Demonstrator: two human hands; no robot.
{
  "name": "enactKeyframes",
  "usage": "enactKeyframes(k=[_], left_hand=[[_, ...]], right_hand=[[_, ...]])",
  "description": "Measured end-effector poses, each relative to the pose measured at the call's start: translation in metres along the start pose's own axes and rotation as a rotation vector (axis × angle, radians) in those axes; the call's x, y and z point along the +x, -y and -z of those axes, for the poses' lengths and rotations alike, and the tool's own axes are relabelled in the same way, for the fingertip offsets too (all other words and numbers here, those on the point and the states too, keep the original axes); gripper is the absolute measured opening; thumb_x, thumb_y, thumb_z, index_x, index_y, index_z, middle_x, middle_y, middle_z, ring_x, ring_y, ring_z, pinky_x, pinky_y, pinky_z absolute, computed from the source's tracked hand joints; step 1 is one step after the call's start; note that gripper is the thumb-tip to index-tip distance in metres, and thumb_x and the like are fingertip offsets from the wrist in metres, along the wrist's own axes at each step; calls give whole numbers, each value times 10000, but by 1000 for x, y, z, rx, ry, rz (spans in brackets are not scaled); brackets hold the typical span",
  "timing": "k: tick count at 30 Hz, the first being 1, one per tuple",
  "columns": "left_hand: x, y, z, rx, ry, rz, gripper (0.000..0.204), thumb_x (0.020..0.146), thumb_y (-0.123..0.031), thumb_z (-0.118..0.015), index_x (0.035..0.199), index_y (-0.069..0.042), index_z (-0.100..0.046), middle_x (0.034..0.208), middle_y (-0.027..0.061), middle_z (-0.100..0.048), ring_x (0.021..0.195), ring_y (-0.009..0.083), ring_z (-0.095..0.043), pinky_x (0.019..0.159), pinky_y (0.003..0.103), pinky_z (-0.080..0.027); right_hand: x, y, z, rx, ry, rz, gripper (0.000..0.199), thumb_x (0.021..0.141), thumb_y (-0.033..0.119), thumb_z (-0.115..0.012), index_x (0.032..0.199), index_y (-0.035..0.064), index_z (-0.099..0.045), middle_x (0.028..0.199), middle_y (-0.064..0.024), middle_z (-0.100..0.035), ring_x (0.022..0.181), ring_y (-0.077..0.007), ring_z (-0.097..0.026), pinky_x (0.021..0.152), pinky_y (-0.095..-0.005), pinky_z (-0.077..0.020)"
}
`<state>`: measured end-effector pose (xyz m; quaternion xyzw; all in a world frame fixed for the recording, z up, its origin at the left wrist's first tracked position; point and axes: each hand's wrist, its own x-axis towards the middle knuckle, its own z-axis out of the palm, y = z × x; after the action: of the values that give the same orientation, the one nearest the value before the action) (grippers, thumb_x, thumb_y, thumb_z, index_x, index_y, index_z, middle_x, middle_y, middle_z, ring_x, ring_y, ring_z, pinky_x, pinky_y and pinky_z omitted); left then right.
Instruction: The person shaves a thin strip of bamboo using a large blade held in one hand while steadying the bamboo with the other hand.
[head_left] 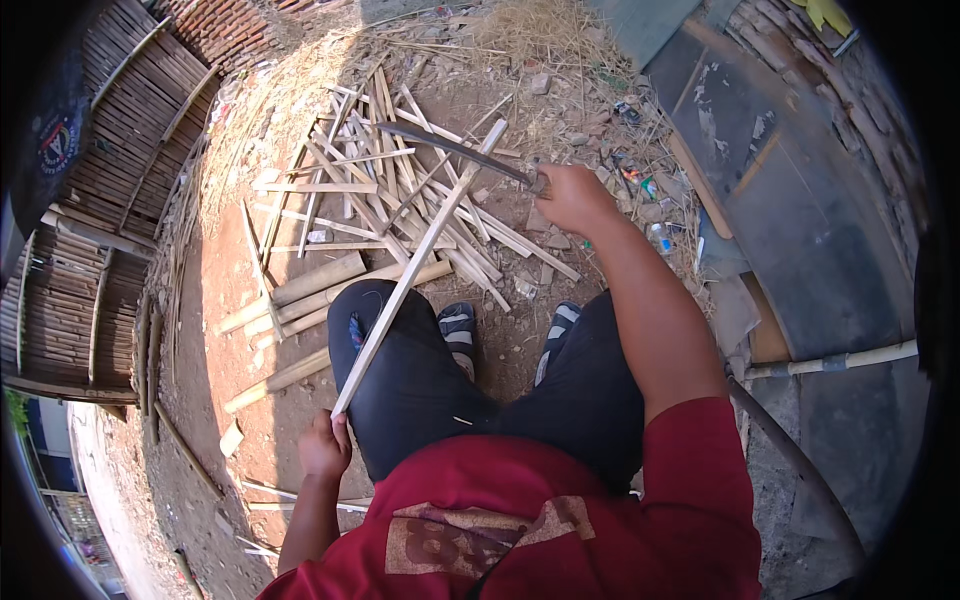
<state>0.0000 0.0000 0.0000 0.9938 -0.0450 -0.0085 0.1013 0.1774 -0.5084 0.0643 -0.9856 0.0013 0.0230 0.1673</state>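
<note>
The left hand is curled at near left; the right arm extends far, right hand clenched, fingertips apparently tucked.

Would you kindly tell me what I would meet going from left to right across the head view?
Bamboo-slat wall → left hand → pale wooden strip → right hand → large dark panel.

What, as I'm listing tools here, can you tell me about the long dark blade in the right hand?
The long blade is slim, dark grey and slightly curved, apparently metal. Its handle is mostly hidden in the grip of the right hand. It slants away to the person's left, tip out over the scattered strips on the ground. It crosses the pale wooden strip near that strip's far end; whether they touch cannot be told.
</note>
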Motion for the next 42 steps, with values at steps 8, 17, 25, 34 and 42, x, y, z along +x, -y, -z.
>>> enactKeyframes(k=[8,17,25,34,42], left_hand=[[8,-5,9,-22,-86,-25,315,1009,-317,-543,838,-52,-548,736,233,-619,676,487,-605,588,568,-459],[13,-10,18,37,-79,-43,312,1014,-311,-537,849,-47,-556,738,234,-623,664,482,-609,586,572,-461],[22,-19,34,72,-54,-75,297,1006,-307,-556,852,-53,-545,698,244,-617,646,487,-610,575,570,-465],[16,-19,37,73,-48,-100,310,1012,-297,-544,827,-49,-561,717,255,-636,659,484,-619,576,567,-467],[-3,7,14,-15,-120,-144,312,1003,-298,-558,812,-52,-533,686,246,-615,623,486,-606,542,576,-445]], right_hand=[[-1,35,10,-42,-123,195,307,802,224,-719,1074,84,-689,958,-210,-709,960,-390,-688,823,-495,-552],[11,27,-5,28,-119,124,409,760,220,-719,1154,119,-687,958,-199,-717,947,-392,-689,832,-505,-548],[14,-3,-8,45,-155,19,330,789,202,-698,1108,115,-699,1006,-177,-723,957,-359,-699,853,-487,-560],[13,-23,-6,49,-176,-96,438,800,206,-713,1235,158,-682,1007,-188,-714,979,-361,-695,859,-471,-559],[-1,9,4,-106,-130,203,287,786,147,-682,1070,101,-681,1049,-166,-714,997,-352,-691,847,-485,-556]])
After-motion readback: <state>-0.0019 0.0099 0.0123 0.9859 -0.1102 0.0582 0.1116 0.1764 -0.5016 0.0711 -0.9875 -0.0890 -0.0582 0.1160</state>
